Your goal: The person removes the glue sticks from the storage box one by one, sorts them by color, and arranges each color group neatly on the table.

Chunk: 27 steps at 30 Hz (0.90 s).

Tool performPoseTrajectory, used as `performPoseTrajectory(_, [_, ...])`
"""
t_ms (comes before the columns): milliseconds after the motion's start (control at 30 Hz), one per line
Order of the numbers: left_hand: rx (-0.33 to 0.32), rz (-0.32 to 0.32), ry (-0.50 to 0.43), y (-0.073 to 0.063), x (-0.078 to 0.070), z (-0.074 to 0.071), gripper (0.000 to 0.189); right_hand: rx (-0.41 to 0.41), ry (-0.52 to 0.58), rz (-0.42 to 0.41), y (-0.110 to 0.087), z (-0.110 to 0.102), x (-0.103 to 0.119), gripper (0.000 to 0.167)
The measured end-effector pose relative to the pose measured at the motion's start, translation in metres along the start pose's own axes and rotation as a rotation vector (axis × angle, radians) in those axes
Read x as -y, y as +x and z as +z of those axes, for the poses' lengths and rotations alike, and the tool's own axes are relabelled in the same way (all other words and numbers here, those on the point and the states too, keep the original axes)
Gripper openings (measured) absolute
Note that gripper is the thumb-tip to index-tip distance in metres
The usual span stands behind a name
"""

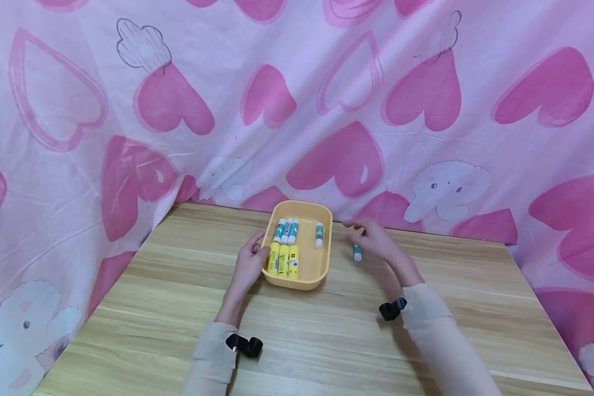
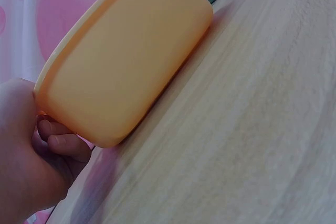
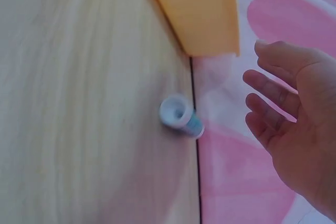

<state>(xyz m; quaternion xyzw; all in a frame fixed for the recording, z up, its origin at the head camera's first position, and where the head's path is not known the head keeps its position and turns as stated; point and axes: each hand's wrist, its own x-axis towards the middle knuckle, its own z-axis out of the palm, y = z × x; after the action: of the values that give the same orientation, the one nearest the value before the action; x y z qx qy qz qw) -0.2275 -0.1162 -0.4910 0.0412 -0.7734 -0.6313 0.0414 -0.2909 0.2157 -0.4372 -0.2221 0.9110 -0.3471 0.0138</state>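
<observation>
A yellow-orange plastic tray (image 1: 308, 267) rests on the table, and my left hand (image 1: 249, 264) grips its left rim, thumb over the edge and fingers curled outside. In its left half lie three yellow glue sticks (image 1: 284, 260) and, behind them, three white-and-teal glue sticks (image 1: 286, 231). Another white-and-teal stick (image 1: 319, 235) lies along the tray's right side. Off the tray's right side hovers my right hand (image 1: 373, 239), holding nothing, its fingers loosely bent and spread. Under it, a loose glue stick (image 3: 181, 116) lies on the table.
The wood-grain table (image 1: 307, 341) ends at the back against a pink curtain (image 1: 257, 148) printed with hearts. The tray stands close to that back edge. A black wrist camera (image 1: 392, 309) sits on the right sleeve, another (image 1: 245, 345) on the left.
</observation>
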Motion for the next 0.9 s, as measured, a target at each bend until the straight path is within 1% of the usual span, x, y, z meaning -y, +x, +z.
performPoseTrajectory(167, [-0.001, -0.002, 0.007, 0.000, -0.001, 0.000, 0.052, -0.002, -0.067, -0.063, 0.009, 0.002, 0.013, 0.034])
performPoseTrajectory(467, [-0.001, -0.005, -0.003, 0.000, -0.001, 0.000, 0.051, -0.005, -0.125, -0.143, 0.024, 0.007, 0.033, 0.035])
performPoseTrajectory(567, [-0.003, -0.008, 0.001, 0.000, -0.001, 0.000, 0.051, 0.013, -0.153, -0.133, 0.029, 0.010, 0.038, 0.034])
performPoseTrajectory(633, [-0.003, -0.008, 0.003, 0.000, -0.001, 0.000, 0.051, 0.035, -0.170, -0.111, 0.032, 0.013, 0.041, 0.034])
performPoseTrajectory(900, [-0.003, -0.004, 0.007, -0.001, -0.001, 0.000, 0.051, 0.134, -0.308, -0.058, 0.047, 0.021, 0.057, 0.032])
